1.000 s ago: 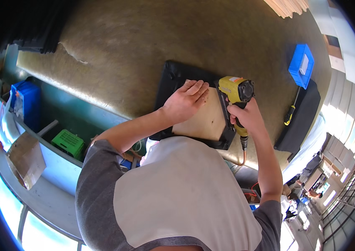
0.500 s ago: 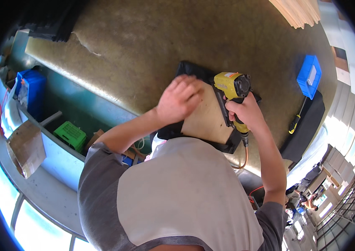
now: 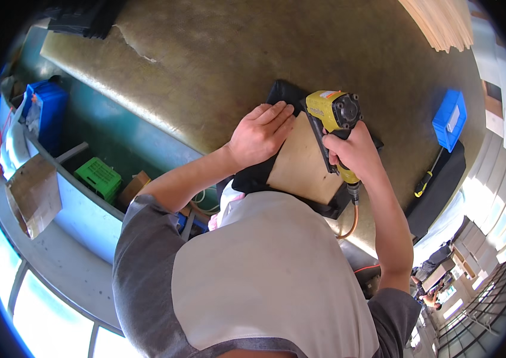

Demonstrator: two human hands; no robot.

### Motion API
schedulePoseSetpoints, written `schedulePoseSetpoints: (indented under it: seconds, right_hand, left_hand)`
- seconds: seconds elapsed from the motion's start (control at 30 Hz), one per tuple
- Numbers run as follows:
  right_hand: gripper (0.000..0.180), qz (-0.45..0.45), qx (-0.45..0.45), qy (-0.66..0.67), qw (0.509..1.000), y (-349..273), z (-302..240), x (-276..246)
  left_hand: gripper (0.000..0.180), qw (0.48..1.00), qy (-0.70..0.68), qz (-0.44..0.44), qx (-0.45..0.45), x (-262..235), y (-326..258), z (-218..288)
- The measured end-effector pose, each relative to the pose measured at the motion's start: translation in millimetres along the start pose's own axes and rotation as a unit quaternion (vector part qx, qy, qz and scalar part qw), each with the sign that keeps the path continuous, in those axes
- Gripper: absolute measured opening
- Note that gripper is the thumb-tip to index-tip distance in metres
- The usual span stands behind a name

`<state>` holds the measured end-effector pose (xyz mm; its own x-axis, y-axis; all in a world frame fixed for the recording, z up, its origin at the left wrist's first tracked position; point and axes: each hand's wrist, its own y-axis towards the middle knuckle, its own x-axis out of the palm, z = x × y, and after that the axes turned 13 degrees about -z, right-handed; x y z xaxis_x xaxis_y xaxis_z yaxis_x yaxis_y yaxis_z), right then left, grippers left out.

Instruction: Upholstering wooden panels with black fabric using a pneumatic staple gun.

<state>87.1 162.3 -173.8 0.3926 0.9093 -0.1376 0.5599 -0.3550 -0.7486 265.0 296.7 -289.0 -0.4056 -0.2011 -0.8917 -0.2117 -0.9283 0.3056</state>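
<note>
A light wooden panel (image 3: 297,161) with black fabric (image 3: 282,93) folded around its edges lies on the bench close to my body. My left hand (image 3: 263,136) rests on its left side, fingers stretched out and laid over the fabric near the far corner. In my right hand (image 3: 355,154) is a yellow and black pneumatic staple gun (image 3: 327,111), gripped by its handle. Its long black magazine lies along the panel's right part, and the gun hides where its nose meets the fabric. An orange air hose (image 3: 355,222) runs from the handle's lower end.
On the brown bench top (image 3: 205,65), a blue bin (image 3: 449,121) and a screwdriver (image 3: 424,184) sit at right beside black material (image 3: 443,188). Wooden strips (image 3: 438,24) are stacked at far right. A green crate (image 3: 99,179) and blue container (image 3: 47,113) stand at left.
My left hand has come down onto the fabric-covered edge, its fingers now flat. The panel and staple gun have shifted slightly away from me, and the head view has moved a little.
</note>
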Motion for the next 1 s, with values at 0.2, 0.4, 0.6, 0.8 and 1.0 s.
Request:
schedulePoseSetpoints:
  seconds: [0.2, 0.4, 0.6, 0.8, 1.0]
  right_hand:
    - [0.011, 0.019, 0.007, -0.065, 0.998, -0.9, -2.6, 8.5]
    - [0.013, 0.122, -0.019, 0.065, 0.990, -89.7, 73.5, -3.1]
    - [0.018, 0.200, 0.113, 0.034, 0.973, -133.9, 156.2, 4.0]
    - [0.019, 0.233, 0.084, 0.119, 0.962, -129.2, 169.7, 14.6]
    - [0.019, 0.263, 0.020, 0.040, 0.964, -125.7, 178.9, 17.1]
  left_hand:
    - [0.022, 1.000, 0.000, 0.014, 0.011, -1.7, 2.7, 3.4]
    - [0.028, 1.000, 0.005, 0.018, 0.009, -6.5, 12.4, 6.9]
    - [0.049, 0.997, -0.037, -0.036, 0.057, 26.2, 71.5, 53.1]
    - [0.037, 0.990, -0.045, -0.035, 0.132, 77.4, 123.7, 90.4]
    - [0.014, 0.979, -0.097, -0.013, 0.176, 80.1, 123.6, 88.3]
